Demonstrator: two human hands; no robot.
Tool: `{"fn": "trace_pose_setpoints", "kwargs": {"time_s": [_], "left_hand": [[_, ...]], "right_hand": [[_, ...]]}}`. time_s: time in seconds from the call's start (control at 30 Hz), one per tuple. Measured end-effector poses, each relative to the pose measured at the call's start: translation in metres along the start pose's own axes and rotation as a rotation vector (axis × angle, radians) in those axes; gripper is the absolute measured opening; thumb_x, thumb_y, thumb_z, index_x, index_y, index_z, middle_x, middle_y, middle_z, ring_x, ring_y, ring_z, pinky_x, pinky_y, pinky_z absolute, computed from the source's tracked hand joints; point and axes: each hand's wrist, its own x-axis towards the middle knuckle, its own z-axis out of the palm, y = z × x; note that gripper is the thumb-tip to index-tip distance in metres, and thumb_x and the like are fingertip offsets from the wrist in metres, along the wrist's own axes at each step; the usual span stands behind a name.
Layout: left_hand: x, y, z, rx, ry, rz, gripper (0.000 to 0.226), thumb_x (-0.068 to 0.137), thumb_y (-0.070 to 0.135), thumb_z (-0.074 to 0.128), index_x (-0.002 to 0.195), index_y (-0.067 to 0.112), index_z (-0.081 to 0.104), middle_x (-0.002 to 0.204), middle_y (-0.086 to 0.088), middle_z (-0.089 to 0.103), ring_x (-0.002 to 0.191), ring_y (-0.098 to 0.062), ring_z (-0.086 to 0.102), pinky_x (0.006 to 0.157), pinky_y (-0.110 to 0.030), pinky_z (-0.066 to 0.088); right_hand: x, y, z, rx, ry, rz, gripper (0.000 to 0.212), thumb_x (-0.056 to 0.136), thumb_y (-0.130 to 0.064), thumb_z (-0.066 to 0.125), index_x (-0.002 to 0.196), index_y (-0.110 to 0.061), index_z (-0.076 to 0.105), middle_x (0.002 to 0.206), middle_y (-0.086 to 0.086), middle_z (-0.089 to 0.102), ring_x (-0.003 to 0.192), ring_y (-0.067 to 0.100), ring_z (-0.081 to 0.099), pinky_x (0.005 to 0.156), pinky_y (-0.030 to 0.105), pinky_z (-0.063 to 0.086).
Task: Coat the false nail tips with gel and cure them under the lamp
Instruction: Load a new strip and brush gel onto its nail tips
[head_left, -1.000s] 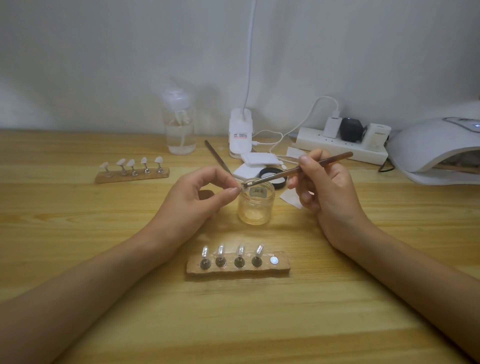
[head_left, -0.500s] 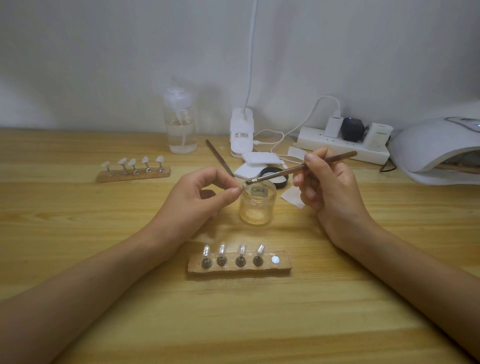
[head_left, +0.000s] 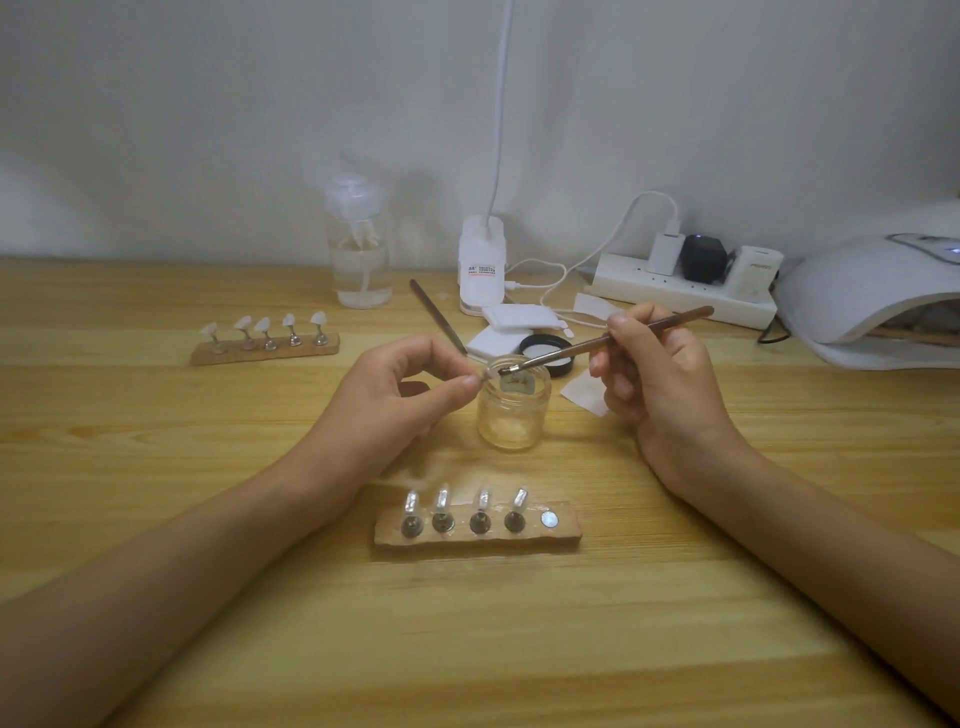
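My left hand (head_left: 400, 387) pinches a small false nail tip (head_left: 489, 372) between thumb and forefinger, just left of an open glass gel jar (head_left: 513, 410). My right hand (head_left: 657, 371) holds a brown brush (head_left: 613, 338), its bristle end touching the nail tip above the jar's rim. In front of me a wooden holder (head_left: 478, 535) carries several nail tips on metal stands, with one bare magnet at its right end. A second holder (head_left: 265, 345) with several white tips lies at the far left. The white curing lamp (head_left: 872, 296) stands at the far right.
A clear pump bottle (head_left: 358, 249), a white clip-lamp base (head_left: 482, 265), a power strip (head_left: 685, 291) with plugs and cables, white pads (head_left: 511, 325), the black jar lid (head_left: 548, 351) and a spare tool (head_left: 439, 322) crowd the back of the wooden table (head_left: 156, 467).
The brush tip has dropped slightly and now touches the nail tip held by my left hand. Both hands stay in nearly the same place.
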Motion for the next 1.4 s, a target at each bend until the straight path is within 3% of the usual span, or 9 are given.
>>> {"fn": "trace_pose_setpoints", "kwargs": {"time_s": [0.13, 0.3, 0.43, 0.6, 0.77, 0.93, 1.07, 1.27, 1.4], "left_hand": [[-0.0002, 0.0004, 0.0004, 0.011, 0.005, -0.011, 0.009, 0.088, 0.017, 0.070, 0.080, 0.017, 0.066, 0.060, 0.021, 0.061, 0.045, 0.002, 0.043, 0.044, -0.007, 0.034], [-0.0004, 0.0022, 0.0010, 0.018, 0.004, -0.012, 0.008, 0.088, 0.017, 0.070, 0.081, 0.015, 0.066, 0.058, 0.022, 0.061, 0.044, 0.003, 0.043, 0.044, -0.006, 0.033], [0.0000, 0.0026, 0.0017, 0.027, 0.008, -0.015, 0.009, 0.088, 0.018, 0.070, 0.081, 0.016, 0.066, 0.057, 0.022, 0.060, 0.044, 0.003, 0.044, 0.044, -0.006, 0.033], [-0.0004, 0.0032, 0.0023, 0.025, 0.011, -0.015, 0.010, 0.087, 0.018, 0.070, 0.080, 0.016, 0.065, 0.055, 0.023, 0.059, 0.043, 0.003, 0.044, 0.043, -0.005, 0.032], [-0.0003, 0.0027, 0.0021, 0.029, 0.014, -0.017, 0.010, 0.088, 0.018, 0.070, 0.080, 0.015, 0.065, 0.054, 0.023, 0.059, 0.043, 0.004, 0.043, 0.044, -0.005, 0.032], [-0.0004, 0.0032, 0.0023, 0.037, 0.012, -0.010, 0.010, 0.088, 0.018, 0.070, 0.080, 0.015, 0.065, 0.053, 0.024, 0.058, 0.042, 0.004, 0.044, 0.043, -0.005, 0.032], [0.0000, 0.0024, 0.0022, 0.037, 0.015, -0.014, 0.010, 0.088, 0.019, 0.070, 0.080, 0.016, 0.065, 0.053, 0.023, 0.058, 0.043, 0.003, 0.043, 0.043, -0.005, 0.032], [-0.0002, 0.0023, 0.0022, 0.033, 0.017, -0.016, 0.010, 0.087, 0.021, 0.071, 0.079, 0.016, 0.066, 0.054, 0.023, 0.059, 0.043, 0.004, 0.044, 0.043, -0.005, 0.032], [0.0000, 0.0022, 0.0023, 0.027, 0.017, -0.017, 0.010, 0.087, 0.019, 0.071, 0.079, 0.016, 0.065, 0.054, 0.022, 0.059, 0.043, 0.004, 0.044, 0.043, -0.005, 0.033]], "right_hand": [[-0.0018, -0.0009, 0.0006, -0.003, -0.081, -0.057, 0.021, 0.101, -0.018, 0.050, 0.080, -0.019, 0.048, 0.063, 0.000, 0.063, 0.044, 0.007, 0.038, 0.039, 0.015, 0.029], [-0.0013, -0.0004, 0.0003, -0.011, 0.010, -0.007, 0.022, 0.101, -0.017, 0.051, 0.079, -0.020, 0.049, 0.059, -0.001, 0.061, 0.044, 0.007, 0.038, 0.040, 0.016, 0.028], [-0.0030, -0.0027, 0.0012, -0.018, -0.072, -0.070, 0.021, 0.101, -0.019, 0.051, 0.080, -0.019, 0.049, 0.063, 0.000, 0.062, 0.045, 0.008, 0.038, 0.040, 0.015, 0.029], [-0.0025, -0.0018, 0.0004, -0.014, -0.009, -0.031, 0.022, 0.101, -0.016, 0.051, 0.079, -0.018, 0.047, 0.059, 0.000, 0.060, 0.043, 0.008, 0.037, 0.039, 0.016, 0.028], [-0.0033, -0.0013, 0.0013, -0.029, -0.085, -0.088, 0.022, 0.101, -0.019, 0.051, 0.079, -0.020, 0.049, 0.062, 0.000, 0.061, 0.045, 0.007, 0.040, 0.039, 0.014, 0.030], [-0.0022, -0.0004, 0.0001, -0.019, 0.002, -0.044, 0.022, 0.101, -0.017, 0.051, 0.079, -0.020, 0.049, 0.059, -0.001, 0.060, 0.043, 0.007, 0.038, 0.040, 0.015, 0.029], [-0.0036, -0.0022, 0.0015, -0.019, -0.073, -0.091, 0.021, 0.101, -0.019, 0.051, 0.080, -0.020, 0.049, 0.062, -0.001, 0.062, 0.047, 0.008, 0.040, 0.041, 0.015, 0.030], [-0.0041, -0.0026, 0.0016, -0.041, -0.004, -0.061, 0.022, 0.101, -0.017, 0.051, 0.079, -0.018, 0.047, 0.059, 0.000, 0.060, 0.044, 0.008, 0.037, 0.042, 0.018, 0.026], [-0.0053, -0.0045, 0.0025, -0.023, -0.074, -0.104, 0.020, 0.101, -0.018, 0.050, 0.081, -0.018, 0.048, 0.062, 0.000, 0.061, 0.046, 0.009, 0.038, 0.043, 0.019, 0.025]]}}
